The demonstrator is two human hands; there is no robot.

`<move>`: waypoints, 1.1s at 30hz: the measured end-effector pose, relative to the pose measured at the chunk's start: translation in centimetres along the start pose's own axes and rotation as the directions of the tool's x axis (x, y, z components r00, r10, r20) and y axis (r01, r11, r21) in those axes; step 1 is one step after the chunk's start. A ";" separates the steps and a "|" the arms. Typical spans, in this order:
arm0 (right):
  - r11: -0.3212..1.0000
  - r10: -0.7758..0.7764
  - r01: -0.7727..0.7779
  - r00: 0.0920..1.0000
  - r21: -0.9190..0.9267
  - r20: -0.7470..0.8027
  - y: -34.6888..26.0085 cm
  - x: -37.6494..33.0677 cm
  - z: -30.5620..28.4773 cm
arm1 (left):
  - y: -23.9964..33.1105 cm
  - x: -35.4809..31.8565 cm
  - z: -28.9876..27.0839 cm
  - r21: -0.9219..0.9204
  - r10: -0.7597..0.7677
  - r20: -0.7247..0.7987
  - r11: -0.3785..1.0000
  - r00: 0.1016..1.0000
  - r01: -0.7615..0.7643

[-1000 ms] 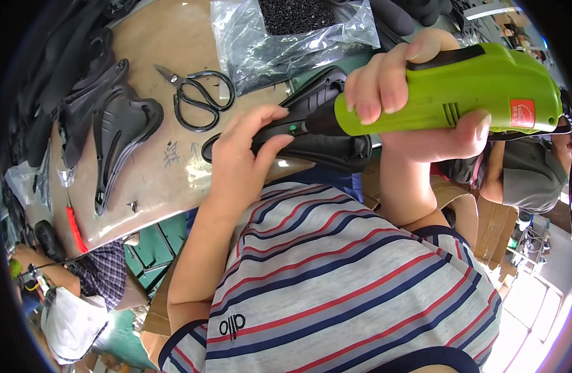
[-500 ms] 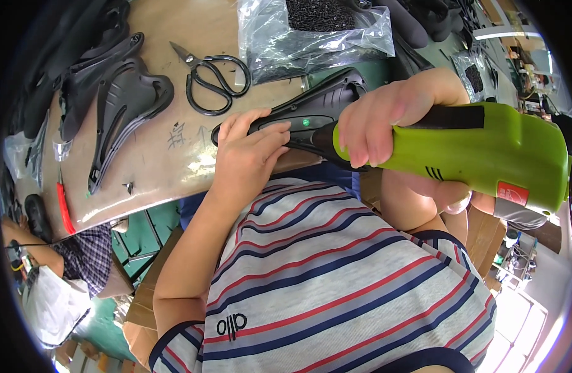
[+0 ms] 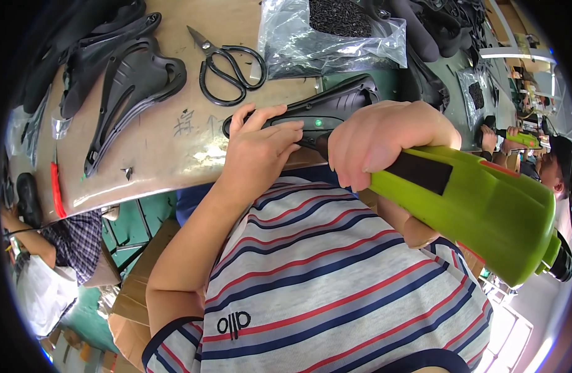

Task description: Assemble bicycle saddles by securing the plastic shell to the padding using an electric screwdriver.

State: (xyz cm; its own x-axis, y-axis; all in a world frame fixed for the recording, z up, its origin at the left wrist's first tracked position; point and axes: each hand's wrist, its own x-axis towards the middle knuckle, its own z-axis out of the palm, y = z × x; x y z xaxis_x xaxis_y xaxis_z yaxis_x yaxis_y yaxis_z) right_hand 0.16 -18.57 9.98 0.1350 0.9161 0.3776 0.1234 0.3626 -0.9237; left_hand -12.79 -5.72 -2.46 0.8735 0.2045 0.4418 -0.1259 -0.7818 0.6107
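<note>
My right hand (image 3: 388,140) is wrapped round a green electric screwdriver (image 3: 485,208) with a black panel. Its dark nose points left at a black bicycle saddle (image 3: 342,98), which lies near the front edge of the table; the tip is hidden behind my hand. My left hand (image 3: 258,155) holds the saddle's narrow end, fingers bent over it, beside a green dot on its surface. Black-handled scissors (image 3: 233,74) lie just beyond my left hand. A clear plastic bag (image 3: 292,43) with many small black screws (image 3: 342,17) sits behind the saddle.
More black saddle parts (image 3: 137,78) are at the left, with others piled at the back right. A red-handled tool (image 3: 56,189) lies by the left table edge (image 3: 121,198). One person (image 3: 71,248) sits at the left; another (image 3: 550,168) at the far right has a similar green tool.
The screwdriver's rear end has swung down and toward me, and my right hand has turned with it. My left hand stays on the saddle. The whole view has shifted slightly.
</note>
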 end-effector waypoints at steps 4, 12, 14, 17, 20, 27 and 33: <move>0.997 -0.008 -0.002 0.991 0.079 0.134 1.4 0.7 -1.4 | -0.2 -0.2 0.0 0.004 0.007 0.008 1.000 1.000 -0.007; 0.979 0.017 -0.024 0.999 0.202 0.036 1.0 1.9 0.3 | -0.4 -0.1 0.0 0.016 0.047 0.000 0.999 0.999 -0.047; 0.995 -0.068 0.060 0.993 0.084 0.100 1.7 1.2 -0.8 | -0.2 0.1 -0.3 -0.003 0.030 0.017 1.000 0.999 -0.030; 0.988 -0.137 0.140 0.989 0.065 -0.050 0.6 0.1 -2.5 | 0.3 1.5 -0.8 -0.057 0.019 0.025 0.998 1.000 -0.017; 0.927 -0.305 0.297 0.952 0.231 0.003 -0.9 0.0 -5.2 | -0.7 4.6 -1.4 -0.435 -0.114 0.331 0.862 0.937 0.259; 0.992 -0.065 0.107 0.883 0.064 -0.465 1.1 -2.4 -5.0 | -8.4 18.0 2.6 0.090 0.015 0.115 0.996 0.993 -0.025; 0.987 -0.079 0.138 0.858 0.080 -0.507 1.8 -3.3 -4.8 | -11.4 21.7 5.9 0.239 0.106 0.372 0.949 0.922 -0.205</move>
State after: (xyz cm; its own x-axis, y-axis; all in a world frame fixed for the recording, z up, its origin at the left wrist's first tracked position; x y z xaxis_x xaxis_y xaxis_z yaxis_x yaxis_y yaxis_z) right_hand 4.62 -21.72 7.38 0.6046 0.6706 0.4298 0.0618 0.4985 -0.8647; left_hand 10.41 4.18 -3.74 0.9672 -0.1136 0.2274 -0.1866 -0.9247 0.3319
